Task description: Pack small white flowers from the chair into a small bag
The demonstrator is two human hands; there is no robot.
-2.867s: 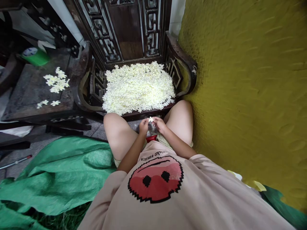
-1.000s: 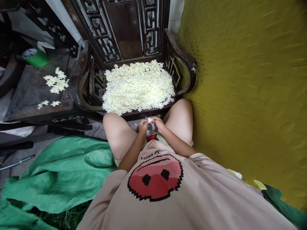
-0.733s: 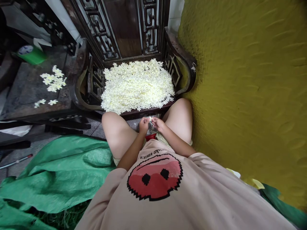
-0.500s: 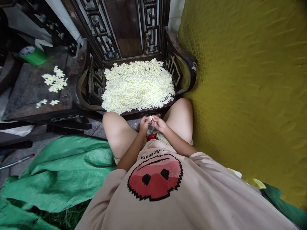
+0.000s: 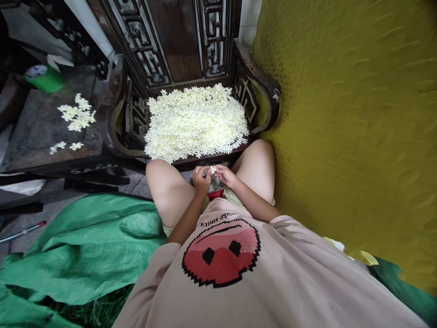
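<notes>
Between my knees, a small white flower (image 5: 213,170) sits at the fingertips of both hands. My right hand (image 5: 225,176) pinches it from the right, fingers curled inward. From the other side my left hand (image 5: 201,179) meets it, thumb and fingertip closed together at its edge with a dark gap inside the curl. Just beyond my hands, a thick heap of white flowers (image 5: 196,123) covers the seat of a dark carved wooden chair (image 5: 186,54).
Loose white flowers (image 5: 78,117) lie on a dark wooden side table (image 5: 30,123) at left, near a green roll of tape (image 5: 46,78). Green sheeting (image 5: 102,241) spreads over the floor at lower left. A textured yellow panel (image 5: 348,127) stands close on my right.
My left hand has shifted slightly left, and its thumb and finger now form a wider loop. The flower has moved a little left with the right fingertips.
</notes>
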